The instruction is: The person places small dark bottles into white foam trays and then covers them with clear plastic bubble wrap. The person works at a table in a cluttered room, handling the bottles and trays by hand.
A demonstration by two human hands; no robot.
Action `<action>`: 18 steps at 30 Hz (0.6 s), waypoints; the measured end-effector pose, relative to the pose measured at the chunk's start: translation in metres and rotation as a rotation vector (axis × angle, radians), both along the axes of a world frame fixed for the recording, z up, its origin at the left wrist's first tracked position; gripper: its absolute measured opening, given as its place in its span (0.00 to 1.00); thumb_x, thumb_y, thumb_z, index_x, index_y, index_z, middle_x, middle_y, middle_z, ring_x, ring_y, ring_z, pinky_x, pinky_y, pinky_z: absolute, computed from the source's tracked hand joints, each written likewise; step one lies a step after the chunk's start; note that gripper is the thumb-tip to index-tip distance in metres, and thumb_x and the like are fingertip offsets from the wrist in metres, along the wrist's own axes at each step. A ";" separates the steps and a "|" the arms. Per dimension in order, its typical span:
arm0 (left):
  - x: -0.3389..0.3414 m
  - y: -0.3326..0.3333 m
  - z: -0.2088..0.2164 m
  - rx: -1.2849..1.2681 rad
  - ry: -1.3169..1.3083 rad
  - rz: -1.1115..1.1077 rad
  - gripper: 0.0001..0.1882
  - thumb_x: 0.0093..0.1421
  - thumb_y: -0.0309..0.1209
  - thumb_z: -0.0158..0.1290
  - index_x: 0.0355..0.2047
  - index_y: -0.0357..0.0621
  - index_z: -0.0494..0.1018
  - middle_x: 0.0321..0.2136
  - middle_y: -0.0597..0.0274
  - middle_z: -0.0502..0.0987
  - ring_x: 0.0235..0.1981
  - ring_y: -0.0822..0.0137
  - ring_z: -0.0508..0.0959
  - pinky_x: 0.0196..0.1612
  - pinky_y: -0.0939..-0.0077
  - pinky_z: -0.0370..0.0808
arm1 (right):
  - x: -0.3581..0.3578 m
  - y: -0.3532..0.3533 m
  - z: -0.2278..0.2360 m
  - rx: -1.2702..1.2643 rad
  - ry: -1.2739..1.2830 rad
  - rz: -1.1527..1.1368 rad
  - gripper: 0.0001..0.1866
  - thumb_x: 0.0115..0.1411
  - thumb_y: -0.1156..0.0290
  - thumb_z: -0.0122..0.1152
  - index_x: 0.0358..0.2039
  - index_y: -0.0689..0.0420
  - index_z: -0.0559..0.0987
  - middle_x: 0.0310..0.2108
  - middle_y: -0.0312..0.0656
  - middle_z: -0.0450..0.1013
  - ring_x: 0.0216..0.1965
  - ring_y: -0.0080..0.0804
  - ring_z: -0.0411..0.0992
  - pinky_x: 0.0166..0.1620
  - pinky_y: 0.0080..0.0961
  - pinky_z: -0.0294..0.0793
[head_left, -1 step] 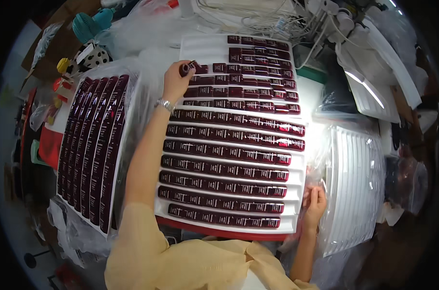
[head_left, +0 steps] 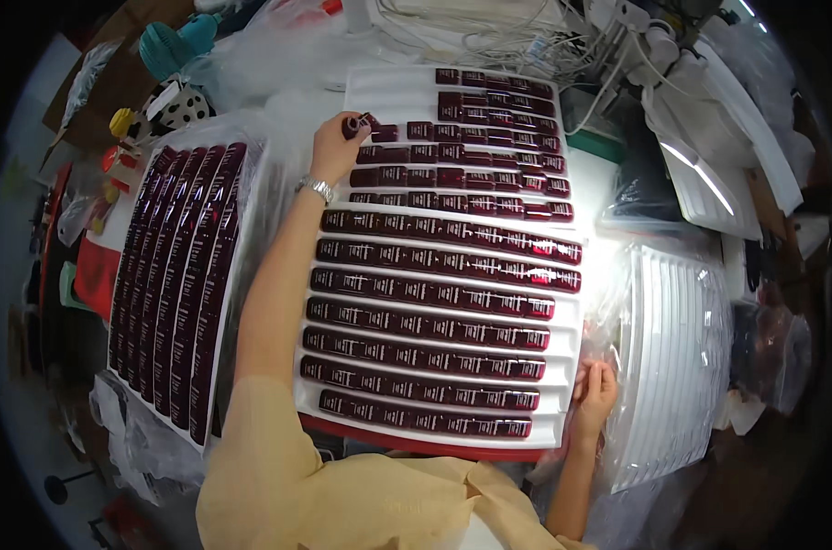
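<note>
A large white ribbed tray (head_left: 390, 92) lies before me, with rows of small dark red bottles (head_left: 425, 319) on their sides, pale print facing up. The upper left of the tray shows bare white ribs. At the left end of an upper row, my left hand (head_left: 333, 151) is closed around one small dark red bottle (head_left: 352, 126), tilted with its round end toward me. My right hand (head_left: 599, 390) is beside the tray's lower right edge, thumb and fingers pressed together; whether anything is between them cannot be made out.
A second tray of dark red bottles (head_left: 173, 293) stands at the left, wrapped in clear plastic. To the right lie white ribbed trays (head_left: 668, 357) in clear film. White cables (head_left: 517, 41) tangle at the back, near a teal fan-like object (head_left: 166, 48).
</note>
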State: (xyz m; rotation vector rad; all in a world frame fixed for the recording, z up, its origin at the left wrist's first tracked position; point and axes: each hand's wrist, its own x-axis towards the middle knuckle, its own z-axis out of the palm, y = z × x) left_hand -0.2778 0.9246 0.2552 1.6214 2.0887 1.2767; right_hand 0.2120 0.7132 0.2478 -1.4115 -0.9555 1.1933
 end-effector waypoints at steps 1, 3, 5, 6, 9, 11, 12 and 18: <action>-0.006 0.016 -0.009 -0.072 -0.119 -0.011 0.14 0.56 0.31 0.59 0.40 0.37 0.76 0.29 0.61 0.79 0.28 0.69 0.77 0.37 0.74 0.74 | 0.002 -0.004 -0.005 -0.008 0.010 -0.016 0.11 0.68 0.69 0.48 0.34 0.62 0.76 0.22 0.31 0.68 0.20 0.12 0.59 0.23 0.11 0.56; -0.004 0.035 -0.016 -0.214 -0.355 -0.039 0.13 0.56 0.30 0.59 0.39 0.35 0.76 0.26 0.60 0.79 0.28 0.69 0.77 0.37 0.74 0.74 | -0.001 -0.002 -0.011 0.023 -0.111 -0.032 0.11 0.67 0.70 0.48 0.33 0.62 0.76 0.23 0.32 0.69 0.22 0.13 0.62 0.26 0.12 0.60; -0.001 0.035 -0.015 -0.198 -0.417 -0.102 0.13 0.56 0.30 0.58 0.39 0.33 0.76 0.26 0.59 0.79 0.27 0.68 0.77 0.37 0.74 0.74 | -0.010 -0.001 -0.012 0.096 -0.374 -0.026 0.10 0.66 0.72 0.49 0.32 0.63 0.76 0.24 0.32 0.70 0.25 0.14 0.64 0.29 0.13 0.63; 0.004 0.034 -0.010 -0.191 -0.453 -0.138 0.13 0.56 0.30 0.58 0.38 0.32 0.76 0.26 0.58 0.79 0.27 0.68 0.77 0.37 0.74 0.74 | -0.010 -0.001 -0.013 0.081 -0.376 -0.025 0.10 0.66 0.72 0.49 0.32 0.64 0.76 0.25 0.33 0.71 0.26 0.14 0.65 0.30 0.14 0.64; -0.018 0.032 -0.008 -0.174 -0.010 -0.125 0.14 0.54 0.29 0.60 0.40 0.38 0.77 0.35 0.53 0.74 0.33 0.61 0.77 0.41 0.71 0.74 | -0.009 -0.002 -0.013 0.058 -0.377 -0.022 0.10 0.66 0.74 0.49 0.32 0.64 0.76 0.26 0.34 0.72 0.28 0.16 0.67 0.33 0.15 0.65; -0.027 0.031 -0.013 -0.279 0.272 -0.168 0.15 0.52 0.29 0.61 0.41 0.42 0.77 0.41 0.50 0.67 0.37 0.56 0.76 0.45 0.68 0.74 | -0.011 -0.002 -0.011 0.068 -0.377 -0.022 0.09 0.65 0.74 0.50 0.32 0.65 0.76 0.27 0.34 0.72 0.28 0.16 0.67 0.32 0.15 0.65; -0.024 0.032 -0.015 -0.257 0.261 -0.157 0.15 0.52 0.29 0.61 0.41 0.43 0.77 0.39 0.52 0.68 0.37 0.59 0.75 0.45 0.68 0.74 | -0.011 -0.001 -0.011 0.060 -0.370 -0.027 0.09 0.65 0.74 0.50 0.33 0.65 0.76 0.27 0.34 0.72 0.28 0.16 0.67 0.32 0.15 0.65; -0.034 0.039 -0.020 -0.258 0.087 -0.059 0.15 0.53 0.29 0.59 0.41 0.37 0.76 0.30 0.53 0.77 0.29 0.59 0.78 0.40 0.70 0.74 | -0.008 0.002 -0.017 0.087 -0.347 -0.038 0.10 0.65 0.73 0.50 0.33 0.66 0.77 0.27 0.36 0.73 0.29 0.18 0.68 0.34 0.16 0.67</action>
